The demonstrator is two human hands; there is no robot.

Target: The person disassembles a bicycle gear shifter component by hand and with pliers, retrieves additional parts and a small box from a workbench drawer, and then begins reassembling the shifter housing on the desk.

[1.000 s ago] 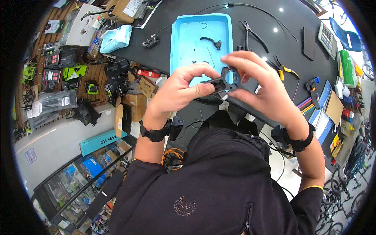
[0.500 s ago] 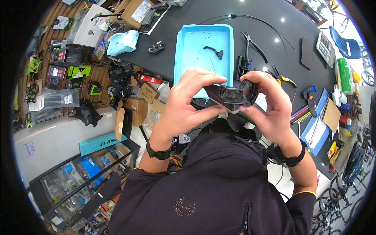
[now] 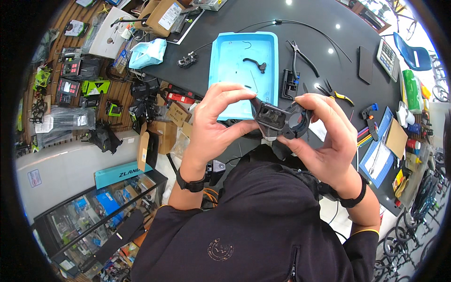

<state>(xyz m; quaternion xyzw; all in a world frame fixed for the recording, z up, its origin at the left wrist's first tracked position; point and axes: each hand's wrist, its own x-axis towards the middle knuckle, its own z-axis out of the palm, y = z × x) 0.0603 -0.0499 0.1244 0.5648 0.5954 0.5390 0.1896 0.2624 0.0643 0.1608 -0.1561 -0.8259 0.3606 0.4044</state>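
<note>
Both hands hold a black brake lever body (image 3: 272,117) above the near end of a light blue tray. A rectangular recess faces up on it, beside a round clamp ring. My left hand (image 3: 220,113) pinches its left end between thumb and fingers. My right hand (image 3: 326,134) grips the clamp-ring end, thumb below and fingers above. In the blue tray (image 3: 215,61) lie a black lever blade (image 3: 256,64), a small hook-shaped piece (image 3: 247,45) and a thin straight pin (image 3: 253,80). Some fingertips are hidden behind the brake lever body.
Right of the tray lie black-handled pliers (image 3: 303,58), a black block tool (image 3: 290,84) and yellow-handled pliers (image 3: 340,95). A cable (image 3: 319,33) runs over the dark table from a small black caliper (image 3: 188,59). A calculator (image 3: 388,58) sits at the right edge, boxes (image 3: 157,16) at far left.
The brake lever body has tilted between my hands, so its recess and the clamp ring's opening now show more. It has shifted slightly; both hands still grip it.
</note>
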